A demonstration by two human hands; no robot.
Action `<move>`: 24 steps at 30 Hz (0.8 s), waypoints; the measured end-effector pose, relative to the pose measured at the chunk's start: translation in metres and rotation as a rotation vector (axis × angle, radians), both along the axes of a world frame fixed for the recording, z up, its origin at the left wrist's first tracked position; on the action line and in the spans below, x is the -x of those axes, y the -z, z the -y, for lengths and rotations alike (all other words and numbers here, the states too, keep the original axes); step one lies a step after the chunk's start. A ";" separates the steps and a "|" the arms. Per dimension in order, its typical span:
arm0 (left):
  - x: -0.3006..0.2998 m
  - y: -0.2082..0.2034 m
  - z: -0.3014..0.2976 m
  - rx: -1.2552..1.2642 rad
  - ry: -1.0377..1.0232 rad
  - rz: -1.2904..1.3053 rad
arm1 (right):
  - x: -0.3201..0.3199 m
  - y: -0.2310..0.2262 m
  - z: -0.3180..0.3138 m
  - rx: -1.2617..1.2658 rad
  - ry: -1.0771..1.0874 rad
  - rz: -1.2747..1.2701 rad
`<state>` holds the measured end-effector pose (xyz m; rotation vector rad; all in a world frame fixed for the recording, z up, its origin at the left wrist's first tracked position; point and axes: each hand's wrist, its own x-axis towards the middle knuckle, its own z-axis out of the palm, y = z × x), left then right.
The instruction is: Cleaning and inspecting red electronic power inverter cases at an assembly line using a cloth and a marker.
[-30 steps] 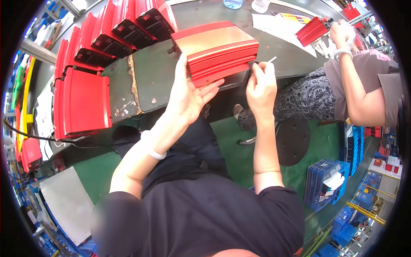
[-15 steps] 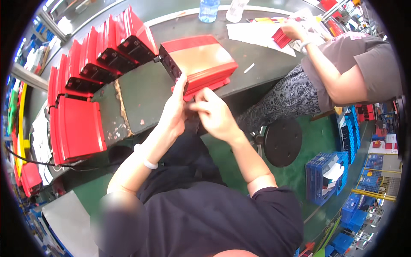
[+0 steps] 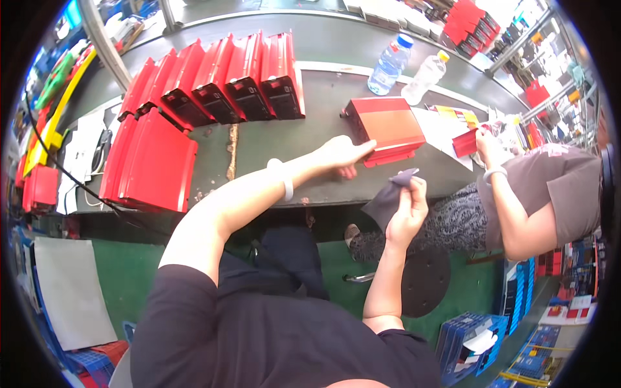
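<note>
A red metal box (image 3: 388, 123) with an orange-tinted top lies on the dark table in front of me. My left hand (image 3: 344, 155) is at its near left corner, thumb stretched out against the box and fingers hanging apart just beside it. A small knob sticks out of the box's dark left end. Off the table's near edge, my right hand (image 3: 407, 216) pinches a dark grey cloth (image 3: 387, 199) between thumb and fingers. The cloth hangs down to the left of that hand, apart from the box.
Several similar red boxes (image 3: 283, 71) stand in a row at the left, with more (image 3: 158, 161) nearer me. Two plastic bottles (image 3: 390, 64) are behind the box. At the right, a co-worker (image 3: 524, 200) holds a red part (image 3: 464, 143). A round black stool (image 3: 427, 281) stands below.
The box, tilted at its near edge half a second ago, now rests on the table. My hands have parted; the cloth now shows in the right one. The view has shifted.
</note>
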<state>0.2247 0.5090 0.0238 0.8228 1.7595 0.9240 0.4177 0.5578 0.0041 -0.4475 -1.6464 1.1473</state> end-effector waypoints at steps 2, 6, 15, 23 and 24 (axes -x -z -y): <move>0.013 -0.014 0.017 -0.001 0.122 -0.392 | 0.018 -0.010 -0.008 0.082 -0.087 -0.069; 0.017 -0.023 0.078 -0.219 -0.077 -0.487 | 0.111 -0.040 -0.011 0.045 -0.161 0.006; 0.008 0.008 0.168 -0.373 -0.350 -0.022 | 0.273 -0.045 -0.016 -0.511 0.055 0.485; 0.016 0.001 0.187 -0.701 -0.522 -0.561 | 0.154 -0.063 -0.022 -0.199 -0.115 0.212; 0.018 -0.005 0.185 -0.666 -0.480 -0.504 | 0.131 -0.059 -0.029 -0.166 -0.214 0.173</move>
